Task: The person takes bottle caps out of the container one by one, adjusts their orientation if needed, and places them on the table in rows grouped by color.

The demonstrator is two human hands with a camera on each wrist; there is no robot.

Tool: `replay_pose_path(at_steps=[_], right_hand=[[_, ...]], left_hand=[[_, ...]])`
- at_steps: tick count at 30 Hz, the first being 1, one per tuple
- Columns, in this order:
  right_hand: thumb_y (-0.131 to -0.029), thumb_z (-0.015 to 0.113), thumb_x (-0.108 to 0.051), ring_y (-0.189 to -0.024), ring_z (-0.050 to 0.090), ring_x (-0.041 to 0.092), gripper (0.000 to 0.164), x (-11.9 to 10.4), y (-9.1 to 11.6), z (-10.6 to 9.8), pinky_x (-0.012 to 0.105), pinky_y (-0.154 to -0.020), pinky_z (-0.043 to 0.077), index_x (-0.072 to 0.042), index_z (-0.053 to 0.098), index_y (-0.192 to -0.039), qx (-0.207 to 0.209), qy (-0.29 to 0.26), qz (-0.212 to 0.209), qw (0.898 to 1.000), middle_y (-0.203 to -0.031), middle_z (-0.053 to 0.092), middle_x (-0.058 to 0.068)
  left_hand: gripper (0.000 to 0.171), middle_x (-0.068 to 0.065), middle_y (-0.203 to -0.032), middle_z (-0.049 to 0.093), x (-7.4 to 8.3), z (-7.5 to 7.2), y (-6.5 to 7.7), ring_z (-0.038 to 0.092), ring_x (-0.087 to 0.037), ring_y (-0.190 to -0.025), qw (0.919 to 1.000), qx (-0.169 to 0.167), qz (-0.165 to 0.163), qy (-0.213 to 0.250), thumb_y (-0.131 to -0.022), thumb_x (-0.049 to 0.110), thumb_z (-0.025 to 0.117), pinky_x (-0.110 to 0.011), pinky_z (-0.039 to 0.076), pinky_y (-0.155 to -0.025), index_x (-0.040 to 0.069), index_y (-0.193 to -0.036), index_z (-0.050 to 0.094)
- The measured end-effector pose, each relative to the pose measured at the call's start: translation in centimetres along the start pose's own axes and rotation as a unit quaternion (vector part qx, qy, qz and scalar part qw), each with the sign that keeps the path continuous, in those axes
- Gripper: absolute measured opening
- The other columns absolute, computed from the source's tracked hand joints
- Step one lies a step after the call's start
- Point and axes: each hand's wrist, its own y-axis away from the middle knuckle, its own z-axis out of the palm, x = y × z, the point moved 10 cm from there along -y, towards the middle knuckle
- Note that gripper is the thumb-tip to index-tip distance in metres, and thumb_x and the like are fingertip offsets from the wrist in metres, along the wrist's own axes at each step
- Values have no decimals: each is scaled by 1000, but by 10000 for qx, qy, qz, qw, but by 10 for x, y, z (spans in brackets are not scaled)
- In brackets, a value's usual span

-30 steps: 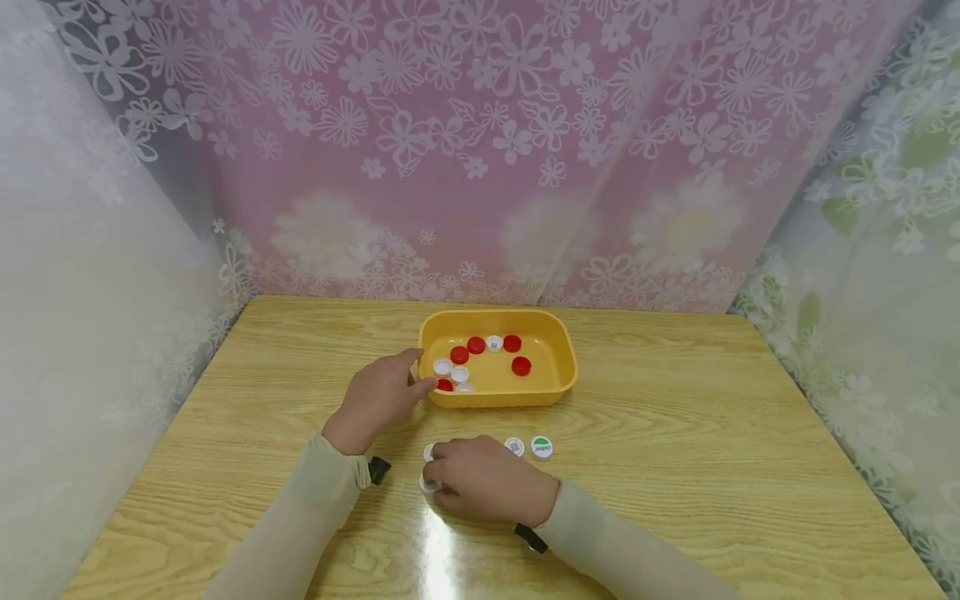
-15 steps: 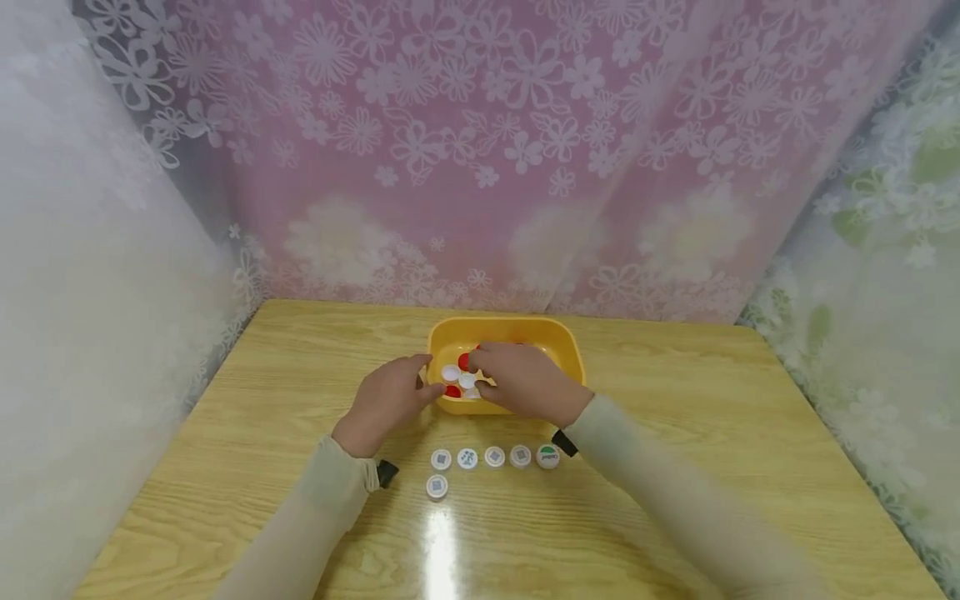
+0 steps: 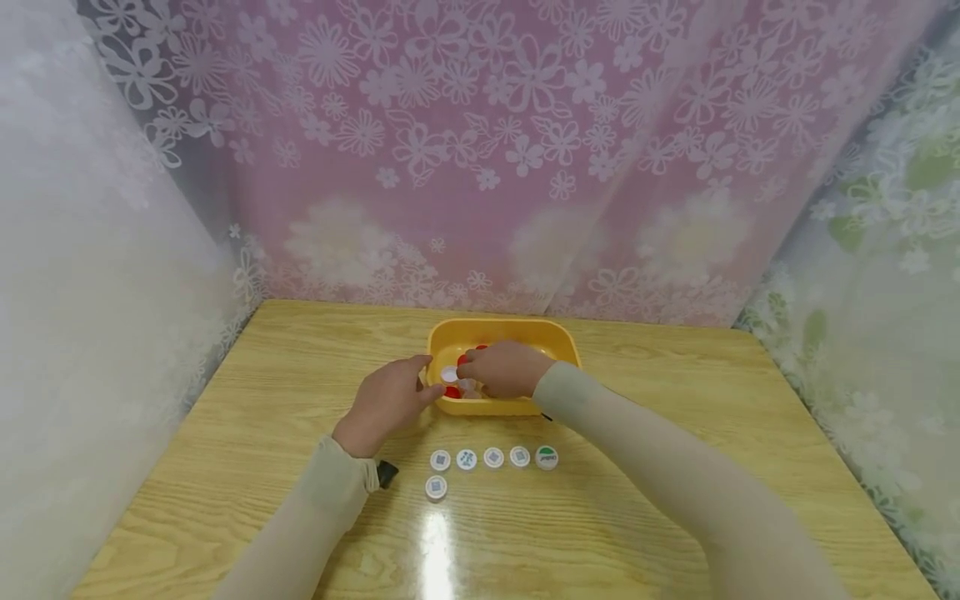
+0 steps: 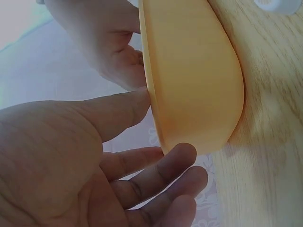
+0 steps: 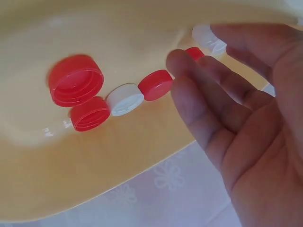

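Observation:
My left hand (image 3: 386,407) rests at the left end of a yellow plastic tub (image 3: 495,407), its thumb and index fingertips touching the rim. In the left wrist view the other fingers lie loosely beside the tub's wall. My right hand (image 3: 510,368) reaches down inside the tub among red and white bottle caps. The right wrist view shows its thumb and fingers spread apart around a white bottle cap (image 5: 202,36), partly hidden by the thumb. Farther along the tub floor lie a red cap (image 5: 156,85), a white cap (image 5: 125,99) and two more red caps.
On the wooden table (image 3: 675,417), in front of the tub, several white bottle caps (image 3: 493,457) form a row. One more white cap (image 3: 437,487) lies below the row's left end. A pink flowered curtain (image 3: 450,167) hangs behind the table, with pale curtains at both sides.
My right hand has left the white caps on the table, moved up into the tub and shifted slightly left there. The left hand stays at the tub's rim.

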Motion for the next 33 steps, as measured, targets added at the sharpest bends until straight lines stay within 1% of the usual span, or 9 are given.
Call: replay_pose_path(at_steps=[4, 7, 10, 12, 15, 18, 25, 29, 33], right_hand=[[-96, 76, -16, -102, 69, 20, 33, 5, -7, 8, 34, -95, 57, -21, 69, -127, -198, -143, 132, 9996, -120, 70, -1], [-96, 76, -18, -107, 69, 21, 35, 6, -9, 11, 37, -99, 55, -23, 69, -129, -387, -390, 200, 9983, -123, 71, -2], [-99, 73, -23, -100, 70, 20, 28, 6, -11, 13, 38, -99, 55, -25, 70, -126, -445, -693, 269, 9962, -114, 73, -5], [-101, 69, -28, -91, 68, 18, 18, 6, -13, 15, 36, -95, 56, -25, 71, -119, -395, -820, 246, 9955, -103, 72, -7], [-103, 66, -32, -82, 65, 14, 13, 6, -15, 15, 33, -91, 57, -24, 72, -111, -344, -949, 253, 9946, -90, 69, -10], [-102, 68, -32, -78, 64, 12, 12, 7, -15, 17, 31, -90, 57, -24, 73, -109, -365, -974, 307, 9941, -85, 67, -12], [-101, 69, -32, -76, 61, 14, 9, 16, -11, 21, 30, -85, 55, -26, 72, -107, -406, -1489, 653, 9859, -79, 65, -10], [-99, 71, -32, -80, 64, 12, 16, 16, -10, 22, 31, -90, 56, -29, 68, -115, -429, -1336, 606, 9882, -86, 68, -13], [-100, 71, -30, -80, 67, 14, 32, 17, -11, 16, 32, -88, 58, -22, 57, -127, -393, -1092, 523, 9919, -98, 68, -8]], left_hand=[[62, 1, -90, 70, 0, 1, 1, 63, -14, -76, 10000, -52, -14, 14, -97, 41, 72, -34, 53, -69, 7, -146, 57], [62, 2, -88, 70, 0, 3, 1, 62, -13, -74, 10000, -74, -20, 13, -97, 41, 72, -33, 52, -66, 8, -147, 56], [62, 3, -86, 68, 0, 2, 1, 61, -13, -73, 10000, -36, -39, -17, -97, 41, 73, -32, 51, -65, 8, -147, 56], [62, 4, -85, 68, 0, 1, 1, 60, -13, -72, 10000, -2, -51, -34, -97, 41, 73, -32, 51, -65, 9, -147, 57], [62, 3, -84, 68, 0, 0, 1, 60, -13, -72, 10000, 28, -49, -31, -96, 40, 73, -33, 51, -67, 8, -147, 57], [62, 2, -85, 68, 0, -1, 1, 61, -14, -73, 10000, 15, -55, -29, -96, 40, 74, -34, 52, -68, 8, -147, 57], [60, 1, -86, 69, 2, -4, 3, 62, -14, -74, 10000, 45, -56, 2, -96, 38, 74, -36, 54, -70, 7, -145, 58], [61, 1, -85, 69, 5, -5, 5, 62, -14, -74, 10000, 43, -39, 3, -96, 37, 74, -37, 54, -72, 6, -145, 57], [60, 0, -86, 69, 5, -5, 6, 63, -15, -74, 10000, 34, -43, 21, -96, 37, 74, -36, 54, -70, 4, -144, 58]])
